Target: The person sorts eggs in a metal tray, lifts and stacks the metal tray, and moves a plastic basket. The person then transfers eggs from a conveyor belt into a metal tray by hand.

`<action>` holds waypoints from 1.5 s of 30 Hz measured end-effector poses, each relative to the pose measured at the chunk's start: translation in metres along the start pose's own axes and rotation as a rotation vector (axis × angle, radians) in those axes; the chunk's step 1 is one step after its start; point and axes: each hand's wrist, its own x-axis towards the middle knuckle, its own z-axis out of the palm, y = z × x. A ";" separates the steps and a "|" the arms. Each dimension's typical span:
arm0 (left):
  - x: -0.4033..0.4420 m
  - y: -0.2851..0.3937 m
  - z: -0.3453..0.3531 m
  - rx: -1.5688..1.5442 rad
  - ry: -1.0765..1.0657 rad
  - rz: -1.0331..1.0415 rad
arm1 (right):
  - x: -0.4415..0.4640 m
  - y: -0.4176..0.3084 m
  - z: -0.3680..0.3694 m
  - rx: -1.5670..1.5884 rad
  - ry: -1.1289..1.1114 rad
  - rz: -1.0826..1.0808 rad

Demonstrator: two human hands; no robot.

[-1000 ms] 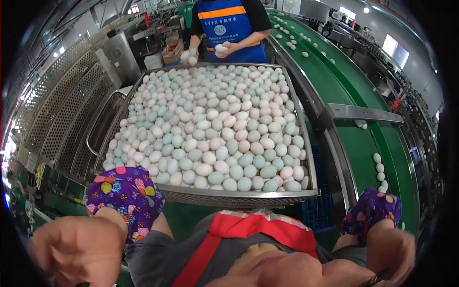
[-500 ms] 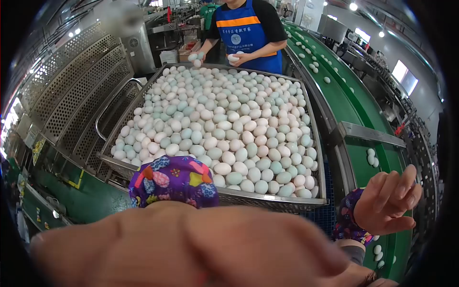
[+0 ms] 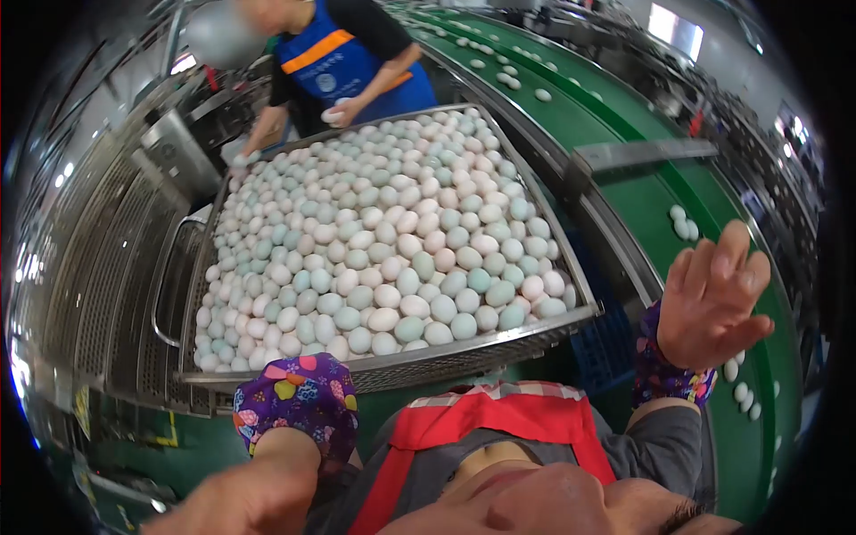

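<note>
Pale white, green and pinkish eggs [image 3: 383, 241] fill a large metal crate [image 3: 464, 343] in the middle. At the lower left, my left hand [image 3: 250, 495] is blurred below its flowered purple cuff [image 3: 299, 401], nearer to me than the crate's front edge. Its fingers cannot be made out. My right hand [image 3: 715, 299] is raised over the green conveyor [image 3: 615, 201] at the right, fingers spread and slightly bent, holding nothing. Several eggs [image 3: 742, 392] lie on the belt beneath it, and a few more [image 3: 683, 223] beyond it.
Across the crate a co-worker in a blue apron [image 3: 334, 67] holds eggs in one hand [image 3: 343, 111] and reaches to the crate's far left corner with the other [image 3: 254, 143]. Perforated metal panels [image 3: 111, 259] stand left. A metal bar [image 3: 642, 153] spans the conveyor.
My left hand has dropped from close before the camera to the lower left. My right hand has risen slightly. The co-worker leans further left, and the whole view has tilted.
</note>
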 end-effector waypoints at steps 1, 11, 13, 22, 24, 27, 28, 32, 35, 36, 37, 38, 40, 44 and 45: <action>-0.005 -0.015 0.000 -0.171 0.146 0.184 | -0.006 -0.002 -0.011 -0.036 -0.013 0.016; -0.016 -0.052 -0.011 -0.771 -0.227 -0.129 | -0.072 -0.101 -0.119 -0.442 0.213 0.087; -0.013 -0.069 0.001 -0.902 -0.298 -0.052 | -0.092 -0.117 -0.149 -0.575 0.288 0.079; -0.070 -0.229 0.056 0.293 0.326 0.762 | -0.243 -0.131 -0.421 -1.871 0.193 0.904; -0.127 -0.288 0.050 0.520 0.052 0.197 | -0.252 -0.183 -0.449 -2.273 0.068 1.036; -0.175 -0.379 0.072 0.835 -0.604 -0.522 | -0.298 -0.270 -0.494 -2.202 0.342 1.329; -0.202 -0.417 0.078 0.721 -0.611 -0.694 | -0.321 -0.287 -0.504 -2.122 0.472 1.477; -0.292 -0.533 0.099 0.621 -0.954 -0.795 | -0.386 -0.293 -0.531 -2.059 0.362 1.389; -0.341 -0.607 0.138 0.576 -1.113 -0.680 | -0.356 -0.268 -0.510 -2.094 0.446 1.570; -0.351 -0.626 0.155 0.543 -1.182 -0.655 | -0.345 -0.263 -0.502 -2.094 0.447 1.610; -0.362 -0.642 0.174 0.557 -1.248 -0.586 | -0.340 -0.258 -0.496 -2.087 0.449 1.652; -0.371 -0.657 0.195 0.571 -1.310 -0.514 | -0.337 -0.253 -0.491 -2.088 0.411 1.641; -0.382 -0.680 0.240 0.564 -1.428 -0.415 | -0.334 -0.251 -0.486 -2.103 0.343 1.610; -0.392 -0.704 0.296 0.385 -1.687 -0.534 | -0.347 -0.254 -0.493 -2.146 0.410 1.522; -0.397 -0.703 0.301 0.331 -1.633 -0.567 | -0.346 -0.256 -0.493 -2.162 0.449 1.560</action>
